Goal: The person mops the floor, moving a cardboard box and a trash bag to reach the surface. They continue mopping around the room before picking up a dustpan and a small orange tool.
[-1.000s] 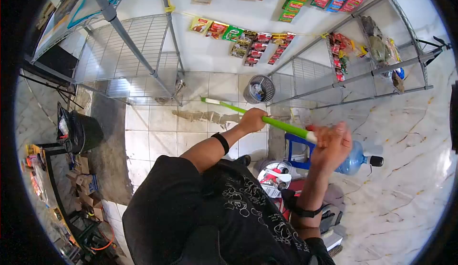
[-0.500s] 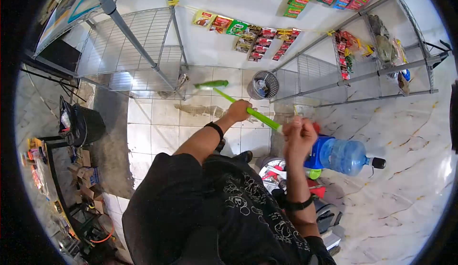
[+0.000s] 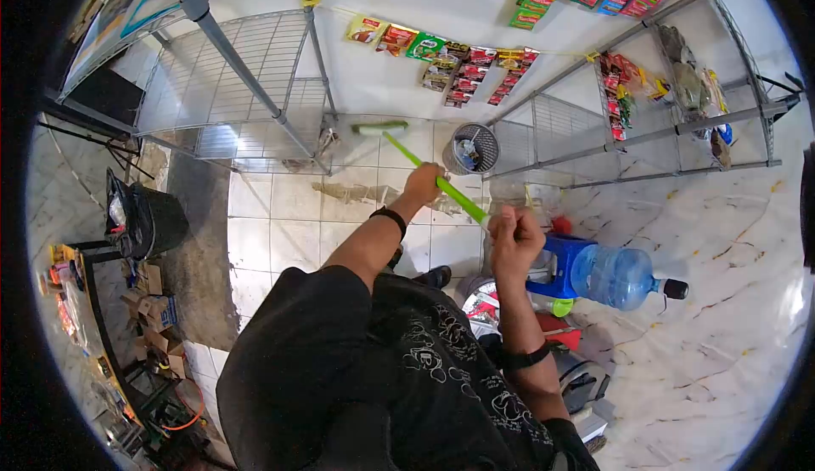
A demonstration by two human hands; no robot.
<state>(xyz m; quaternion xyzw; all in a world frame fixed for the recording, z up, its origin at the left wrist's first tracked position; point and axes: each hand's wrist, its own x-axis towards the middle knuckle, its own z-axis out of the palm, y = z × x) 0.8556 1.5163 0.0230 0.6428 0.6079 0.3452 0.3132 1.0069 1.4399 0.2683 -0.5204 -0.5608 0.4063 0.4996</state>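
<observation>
Standing on a tiled floor (image 3: 280, 233) between two wire racks (image 3: 246, 89), with a white wall (image 3: 407, 13) ahead hung with snack packets (image 3: 458, 68). Off to the left, a black bin (image 3: 144, 221); to the right, a water bottle (image 3: 618, 277) lying on its side against a blue stool (image 3: 556, 271). Near the wall, a mesh basket (image 3: 469, 150) on the floor. Running diagonally from the hands down to the floor by the wall, a green mop (image 3: 424, 170), its head lying flat just left of the basket. Left hand (image 3: 422, 184) wrapped round the handle partway down, fingers closed on it. Right hand (image 3: 512, 238) gripping the upper end, fingers curled tight around the handle, fist raised in front of the chest.
</observation>
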